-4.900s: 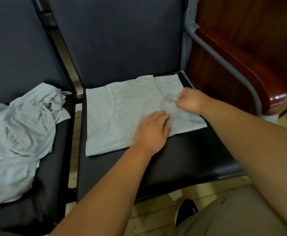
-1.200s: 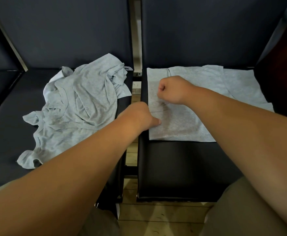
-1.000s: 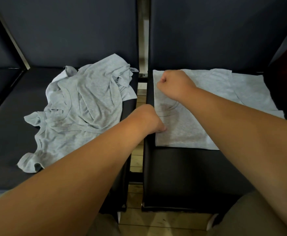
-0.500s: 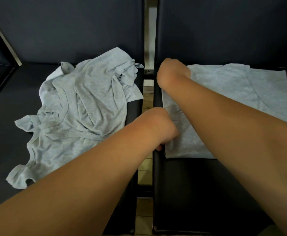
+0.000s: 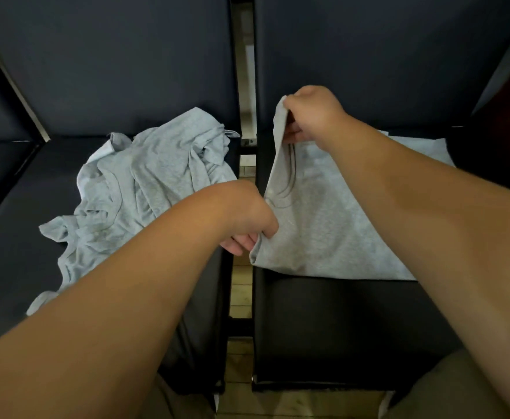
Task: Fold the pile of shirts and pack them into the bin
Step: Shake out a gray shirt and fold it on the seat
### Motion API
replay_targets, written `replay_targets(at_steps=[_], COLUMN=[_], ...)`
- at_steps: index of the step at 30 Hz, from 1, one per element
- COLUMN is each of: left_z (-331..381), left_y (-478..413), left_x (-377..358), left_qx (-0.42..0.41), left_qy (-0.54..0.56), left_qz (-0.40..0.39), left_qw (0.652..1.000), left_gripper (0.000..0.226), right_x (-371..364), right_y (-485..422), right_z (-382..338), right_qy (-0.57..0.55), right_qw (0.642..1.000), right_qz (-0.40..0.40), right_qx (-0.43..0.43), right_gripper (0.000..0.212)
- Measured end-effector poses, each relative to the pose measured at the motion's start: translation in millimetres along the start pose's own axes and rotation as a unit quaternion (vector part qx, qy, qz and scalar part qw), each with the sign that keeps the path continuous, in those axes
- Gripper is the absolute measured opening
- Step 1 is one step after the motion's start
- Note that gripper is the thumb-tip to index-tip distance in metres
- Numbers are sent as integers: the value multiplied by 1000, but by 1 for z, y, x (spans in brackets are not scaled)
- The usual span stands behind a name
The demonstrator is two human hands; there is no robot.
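A partly folded grey shirt (image 5: pixel 323 225) lies on the right dark seat (image 5: pixel 338 322). Its left edge is raised off the seat. My left hand (image 5: pixel 247 219) pinches the near corner of that edge. My right hand (image 5: pixel 311 116) pinches the far corner and holds it higher, so the edge stands up as a flap. A crumpled pile of grey shirts (image 5: pixel 139 189) lies on the left seat (image 5: pixel 9 237). No bin is in view.
Dark seat backs (image 5: pixel 121 55) rise behind both seats. A narrow gap (image 5: pixel 241 297) with wooden floor below separates the two seats. My trouser legs show at the bottom edge.
Both hands have taken hold of the shirt's left edge and lifted it off the seat; half a second ago that edge still lay flat under them.
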State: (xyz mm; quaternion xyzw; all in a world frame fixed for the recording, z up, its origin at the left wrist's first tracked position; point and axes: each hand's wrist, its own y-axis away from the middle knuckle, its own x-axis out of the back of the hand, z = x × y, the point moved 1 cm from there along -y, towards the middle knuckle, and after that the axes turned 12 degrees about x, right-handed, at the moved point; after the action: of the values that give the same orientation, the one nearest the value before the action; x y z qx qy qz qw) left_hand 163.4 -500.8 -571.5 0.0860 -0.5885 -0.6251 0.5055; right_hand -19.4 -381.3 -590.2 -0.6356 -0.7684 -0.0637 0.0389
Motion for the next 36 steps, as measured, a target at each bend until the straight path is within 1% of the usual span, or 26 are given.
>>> replay_targets(at_steps=[3, 5, 8, 11, 13, 15, 17, 22, 25, 26, 27, 29, 30, 32, 33, 36], left_z=[8, 16, 30, 46, 55, 63, 67, 66, 66, 66, 65, 62, 60, 55, 52, 49], left_y=[16, 24, 30, 29, 26, 21, 16, 6, 1, 0, 0, -3, -5, -14, -18, -22], left_x=[-11, -23, -44, -63, -74, -85, -96, -119, -123, -123, -122, -118, -117, -119, -119, -116], left_qx=[-29, -34, -42, -68, -86, -95, -95, -103, -111, -127, -152, -227, -261, -288, -279, -258], left_qy=[45, 79, 100, 109, 106, 97, 82, 31, 12, 4, -7, -47, -76, -154, -176, -199], left_qz=[3, -11, -29, -25, -19, -12, 2, 28, 28, 47, 82, 180, 208, 198, 185, 179], left_qw=[999, 996, 994, 991, 990, 991, 992, 994, 993, 991, 985, 956, 940, 924, 926, 928], left_gripper=[22, 22, 17, 9, 9, 13, 19, 28, 41, 43, 40, 24, 20, 37, 44, 52], right_x=[20, 35, 57, 79, 94, 108, 120, 139, 144, 145, 146, 145, 144, 140, 138, 135], right_y=[3, 5, 5, 2, -1, -5, -7, -13, -13, -13, -12, -11, -11, -8, -4, 2], right_z=[-8, -11, -8, 1, 9, 18, 27, 51, 58, 60, 63, 67, 69, 70, 68, 68], right_qy=[-7, 2, 52, 111, 147, 181, 210, 236, 261, 267, 276, 301, 314, 339, 349, 346], right_qw=[1000, 1000, 998, 993, 988, 982, 977, 969, 962, 961, 958, 951, 947, 939, 936, 937], right_qz=[1, 16, 23, 34, 51, 53, 42, 23, 16, 14, 10, 2, 1, -4, -7, -8], right_qx=[11, 12, 10, 16, 17, 4, -11, -62, -76, -75, -74, -67, -62, -51, -47, -41], right_gripper=[24, 23, 19, 18, 20, 23, 22, 27, 24, 24, 25, 27, 30, 37, 40, 42])
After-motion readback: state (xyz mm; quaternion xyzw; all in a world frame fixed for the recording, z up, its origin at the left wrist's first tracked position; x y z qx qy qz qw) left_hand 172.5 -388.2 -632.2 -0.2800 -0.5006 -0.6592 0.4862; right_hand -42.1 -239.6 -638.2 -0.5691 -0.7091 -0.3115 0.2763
